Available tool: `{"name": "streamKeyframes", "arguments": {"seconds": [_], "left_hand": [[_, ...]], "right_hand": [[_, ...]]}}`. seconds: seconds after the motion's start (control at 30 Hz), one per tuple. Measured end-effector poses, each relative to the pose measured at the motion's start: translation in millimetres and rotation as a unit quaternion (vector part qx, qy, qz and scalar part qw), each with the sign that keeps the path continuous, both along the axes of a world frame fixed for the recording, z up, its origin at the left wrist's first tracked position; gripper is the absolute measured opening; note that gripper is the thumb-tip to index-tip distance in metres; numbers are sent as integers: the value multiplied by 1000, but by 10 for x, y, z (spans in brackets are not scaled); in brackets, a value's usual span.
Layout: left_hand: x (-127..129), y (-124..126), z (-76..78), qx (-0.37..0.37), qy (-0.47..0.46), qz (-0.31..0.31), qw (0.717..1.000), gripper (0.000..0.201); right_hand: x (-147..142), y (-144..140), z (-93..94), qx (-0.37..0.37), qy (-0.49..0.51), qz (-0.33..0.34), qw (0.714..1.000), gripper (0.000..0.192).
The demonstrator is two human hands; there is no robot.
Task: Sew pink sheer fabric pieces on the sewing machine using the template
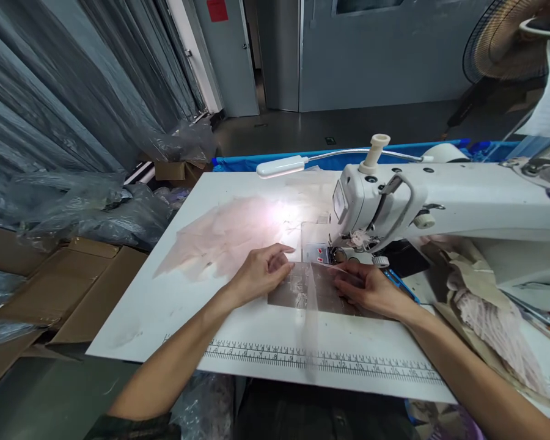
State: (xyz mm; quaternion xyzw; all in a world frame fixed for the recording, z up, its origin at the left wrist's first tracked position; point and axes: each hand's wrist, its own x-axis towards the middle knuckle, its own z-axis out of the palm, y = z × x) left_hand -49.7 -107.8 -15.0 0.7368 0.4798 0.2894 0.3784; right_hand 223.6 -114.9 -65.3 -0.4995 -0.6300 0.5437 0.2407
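A narrow piece of sheer pale fabric [310,330] lies in front of the sewing machine's [355,201] needle area and drapes toward the table's front edge. My right hand [369,290] pinches the upper right part of this fabric between thumb and fingers, close to the presser foot. On the other side, my left hand [261,272] rests low over the table, index finger and thumb apart, the other fingers curled and partly hidden. Under the fabric and both hands is a brownish, shiny flat plate [282,293]. Thin pale pink fabric pieces [229,229] lie in a loose pile beyond my left hand.
A lit lamp [282,166] on a bendy neck shines on the white table [132,324]. A printed ruler [275,354] runs along its front edge. Gathered pale fabric [495,324] and a blue tool [401,284] lie right. Cardboard boxes [68,281] stand left; a fan [508,43] is behind.
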Motion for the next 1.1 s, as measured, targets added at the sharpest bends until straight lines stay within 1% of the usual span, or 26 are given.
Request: {"name": "streamKeyframes", "arguments": {"seconds": [0.1, 0.17, 0.2, 0.27, 0.33, 0.4, 0.47, 0.5, 0.57, 0.6, 0.67, 0.77, 0.83, 0.9, 0.97, 1.03, 1.1], "left_hand": [[33, -38, -22, 83, 62, -56, 993, 26], [54, -65, -21, 156, 88, -65, 982, 29], [58, -76, -16, 192, 101, -57, 975, 31], [43, -88, 5, 253, 150, -13, 956, 36], [-14, -76, 36, 290, 233, 52, 927, 44], [-111, -37, 70, 285, 331, 116, 892, 55], [-232, 23, 97, 233, 412, 156, 867, 68], [-293, 56, 103, 194, 442, 161, 861, 74], [-399, 120, 95, 115, 472, 142, 862, 84], [-441, 150, 81, 90, 473, 130, 867, 85], [-501, 207, 38, 79, 457, 126, 877, 76], [-560, 301, -15, 112, 430, 153, 883, 54], [-604, 375, -7, 128, 412, 161, 887, 46], [-665, 454, 45, 151, 386, 172, 893, 42], [-740, 528, 133, 177, 358, 189, 897, 39], [-821, 588, 238, 199, 332, 208, 898, 35], [-892, 626, 340, 215, 314, 226, 897, 33]], "right_hand": [[-37, -48, 99, 105, -45, 54, 992, 36], [-87, -107, 147, 196, -62, 62, 977, 44], [-114, -144, 157, 242, -73, 60, 966, 51], [-167, -222, 154, 316, -98, 73, 941, 61], [-211, -296, 131, 364, -119, 124, 915, 63], [-250, -355, 106, 403, -137, 188, 885, 59], [-291, -398, 87, 434, -160, 240, 854, 53], [-312, -414, 82, 445, -170, 257, 841, 50], [-355, -440, 80, 461, -182, 275, 824, 46], [-374, -450, 82, 468, -186, 277, 818, 44], [-412, -464, 86, 483, -196, 274, 808, 42], [-474, -474, 82, 503, -214, 265, 794, 40], [-537, -474, 74, 506, -226, 261, 791, 40], [-632, -460, 72, 504, -233, 251, 793, 41], [-772, -413, 90, 502, -238, 236, 798, 42], [-965, -310, 131, 495, -233, 249, 799, 36], [-1207, -149, 188, 476, -244, 243, 809, 28]]}}
